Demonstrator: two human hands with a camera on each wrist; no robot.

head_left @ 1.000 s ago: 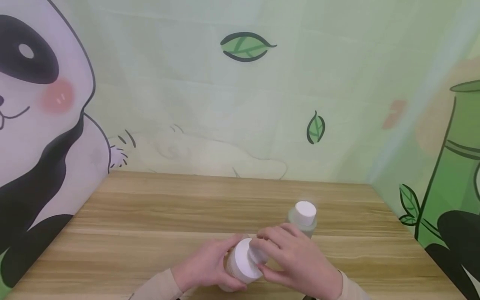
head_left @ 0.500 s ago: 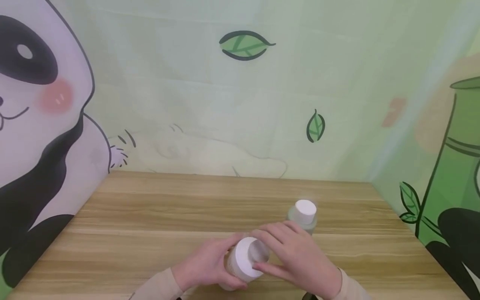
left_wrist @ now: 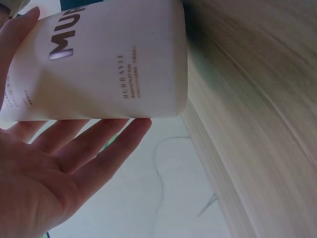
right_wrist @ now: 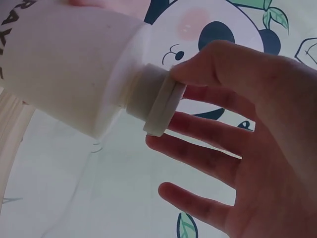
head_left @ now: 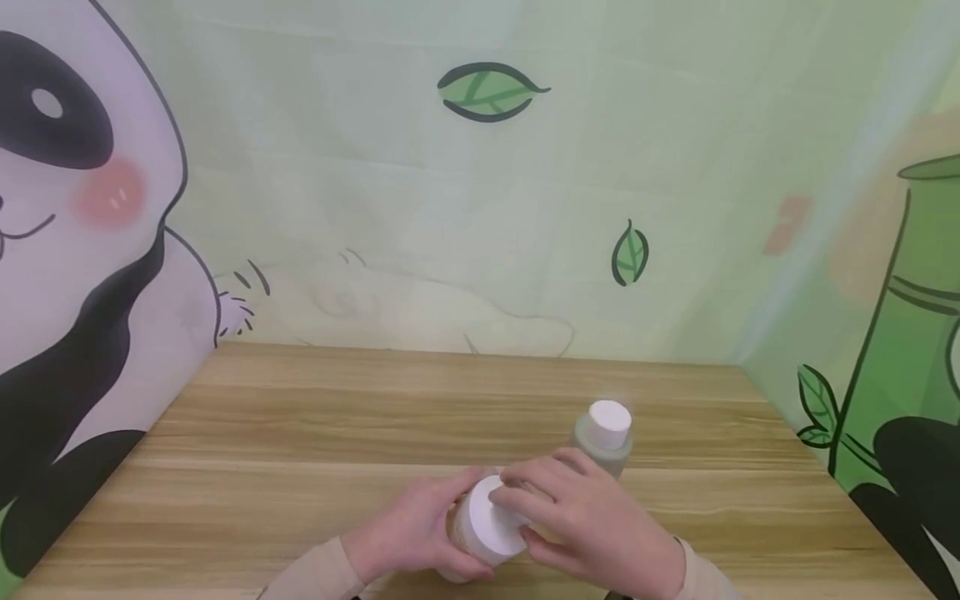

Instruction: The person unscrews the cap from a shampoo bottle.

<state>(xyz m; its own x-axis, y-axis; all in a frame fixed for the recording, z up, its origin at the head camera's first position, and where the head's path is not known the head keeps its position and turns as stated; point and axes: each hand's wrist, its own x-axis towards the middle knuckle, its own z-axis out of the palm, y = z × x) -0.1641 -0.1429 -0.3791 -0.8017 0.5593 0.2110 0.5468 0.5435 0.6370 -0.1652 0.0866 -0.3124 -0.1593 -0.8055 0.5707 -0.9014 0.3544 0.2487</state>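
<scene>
My left hand (head_left: 412, 527) grips a white bottle (head_left: 491, 527), which leans toward the right over the table. Dark lettering runs along the bottle's side in the left wrist view, where several fingers press against its lower edge. At the bottle's narrow end is a pale cap (right_wrist: 162, 106) with a wider outer rim. The thumb and fingers of my right hand (head_left: 592, 521) pinch this cap; in the right wrist view the thumb lies on the rim, and the little finger stands apart from it. From the head, the right hand mostly hides the cap.
A second bottle (head_left: 600, 454), grey-green with a white top, stands upright just beyond my right hand. The wood-grain table (head_left: 300, 417) ends at a printed cloth backdrop (head_left: 360, 208) with a panda, leaves and bamboo.
Half a second ago the right hand's fingers were spread wider and the cap showed; now they are curled in around it. The left hand and bottle have barely moved.
</scene>
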